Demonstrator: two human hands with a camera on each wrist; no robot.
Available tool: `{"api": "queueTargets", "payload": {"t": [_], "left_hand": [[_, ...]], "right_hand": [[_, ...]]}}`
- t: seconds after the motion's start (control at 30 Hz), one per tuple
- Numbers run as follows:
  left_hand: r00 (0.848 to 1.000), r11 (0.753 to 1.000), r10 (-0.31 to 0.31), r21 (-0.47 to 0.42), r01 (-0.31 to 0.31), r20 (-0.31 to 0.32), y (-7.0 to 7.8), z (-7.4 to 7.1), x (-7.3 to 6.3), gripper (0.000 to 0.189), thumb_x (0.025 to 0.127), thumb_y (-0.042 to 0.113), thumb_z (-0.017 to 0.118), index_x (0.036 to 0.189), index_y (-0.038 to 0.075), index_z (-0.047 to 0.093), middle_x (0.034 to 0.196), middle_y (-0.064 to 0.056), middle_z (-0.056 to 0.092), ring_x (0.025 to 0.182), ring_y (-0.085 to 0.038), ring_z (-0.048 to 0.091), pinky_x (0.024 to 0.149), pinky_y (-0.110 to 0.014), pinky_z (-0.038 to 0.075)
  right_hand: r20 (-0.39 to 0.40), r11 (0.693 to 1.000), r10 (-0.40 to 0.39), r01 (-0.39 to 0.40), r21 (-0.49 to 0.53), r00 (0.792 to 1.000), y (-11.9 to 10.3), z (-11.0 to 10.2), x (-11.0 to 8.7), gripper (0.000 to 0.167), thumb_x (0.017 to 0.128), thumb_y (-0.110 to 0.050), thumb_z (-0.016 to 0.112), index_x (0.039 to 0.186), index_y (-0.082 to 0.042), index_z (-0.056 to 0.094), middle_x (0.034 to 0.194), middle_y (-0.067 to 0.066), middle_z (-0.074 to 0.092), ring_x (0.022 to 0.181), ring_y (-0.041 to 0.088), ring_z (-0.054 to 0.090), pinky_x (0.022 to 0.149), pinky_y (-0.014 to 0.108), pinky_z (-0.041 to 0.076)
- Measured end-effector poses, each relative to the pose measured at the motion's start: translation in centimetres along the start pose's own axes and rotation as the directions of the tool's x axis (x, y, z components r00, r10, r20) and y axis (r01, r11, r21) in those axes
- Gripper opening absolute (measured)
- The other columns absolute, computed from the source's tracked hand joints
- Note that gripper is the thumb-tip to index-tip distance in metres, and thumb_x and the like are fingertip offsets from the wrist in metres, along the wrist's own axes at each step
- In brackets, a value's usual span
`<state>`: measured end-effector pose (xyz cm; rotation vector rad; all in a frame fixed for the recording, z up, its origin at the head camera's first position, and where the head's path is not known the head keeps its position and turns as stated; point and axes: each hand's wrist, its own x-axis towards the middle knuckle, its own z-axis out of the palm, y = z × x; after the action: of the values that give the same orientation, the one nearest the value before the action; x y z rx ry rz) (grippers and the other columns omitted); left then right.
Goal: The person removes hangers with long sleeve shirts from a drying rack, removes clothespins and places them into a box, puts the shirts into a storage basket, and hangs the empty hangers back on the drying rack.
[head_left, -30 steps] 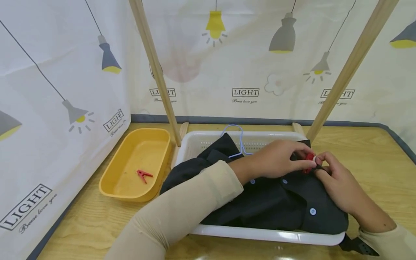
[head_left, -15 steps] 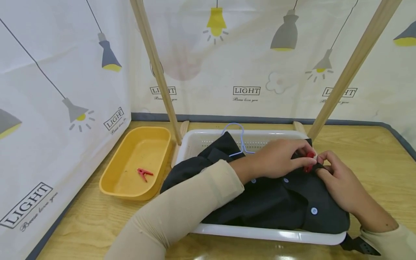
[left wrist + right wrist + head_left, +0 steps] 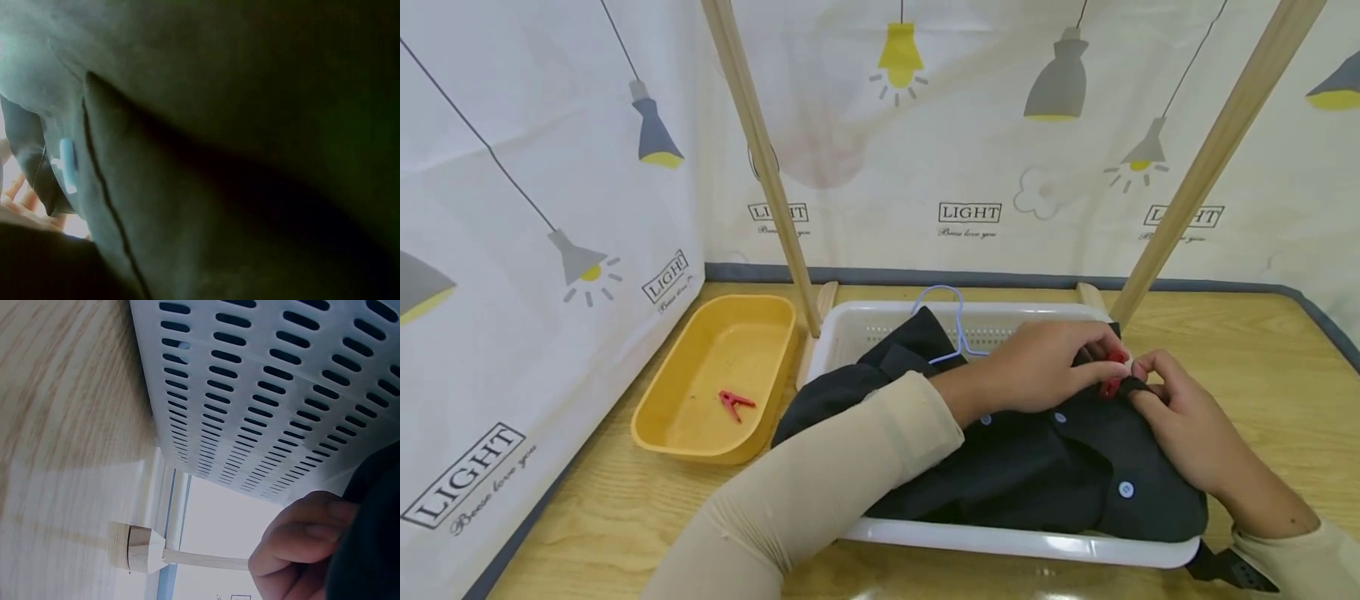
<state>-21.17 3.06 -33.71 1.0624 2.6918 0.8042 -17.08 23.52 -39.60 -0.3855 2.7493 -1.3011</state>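
Note:
My left hand (image 3: 1045,362) pinches a red clothespin (image 3: 1111,387) between thumb and fingers at the right side of a black shirt (image 3: 1000,475). Close against the clothespin, my right hand (image 3: 1187,421) pinches a fold of the dark cloth. The shirt, with pale blue buttons (image 3: 1125,490), lies bunched over a white basket (image 3: 1015,543). From its top sticks out the hook of a light blue hanger (image 3: 958,321). In the right wrist view, curled fingers (image 3: 306,540) hold the dark cloth beside the basket's slotted wall. Shirt fabric (image 3: 156,206) fills most of the left wrist view.
A yellow tray (image 3: 643,417) stands left of the basket, with another red clothespin (image 3: 734,405) in it. Two wooden posts (image 3: 767,175) rise behind the basket at left and right. Patterned fabric walls (image 3: 970,150) enclose the wooden table (image 3: 1247,350) at the back and left.
Both hands stay in nearly the same place. The red clothespin has shifted slightly in the left fingers, and a little more dark cloth shows between it and the right hand.

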Motion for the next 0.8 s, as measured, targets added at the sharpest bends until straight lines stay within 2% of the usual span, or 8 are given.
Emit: {"api": "queueTargets", "payload": {"t": [0.27,0.8], "left_hand": [[0.999,1.000,0.011,0.029,-0.010,-0.034,0.06,0.33,-0.31,0.025,0.101,0.043,0.055,0.118,0.028,0.065,0.106,0.021,0.069,0.094,0.012,0.059,0.082,-0.007,0.041],[0.998,1.000,0.005,-0.006,-0.005,-0.063,0.03,0.09,-0.23,0.023,0.100,0.043,0.056,0.114,0.028,0.066,0.104,0.020,0.069,0.095,0.012,0.060,0.081,-0.006,0.042]], "right_hand": [[0.004,0.999,0.014,-0.014,-0.030,1.000,0.16,0.06,-0.20,0.018,0.106,-0.017,0.038,0.118,-0.004,0.040,0.072,0.004,0.054,0.055,0.012,0.051,0.048,0.029,0.041],[-0.010,1.000,-0.011,0.011,-0.003,1.000,0.13,0.05,-0.05,0.016,0.106,-0.017,0.038,0.116,-0.005,0.040,0.069,0.003,0.054,0.054,0.013,0.052,0.047,0.030,0.042]]}}
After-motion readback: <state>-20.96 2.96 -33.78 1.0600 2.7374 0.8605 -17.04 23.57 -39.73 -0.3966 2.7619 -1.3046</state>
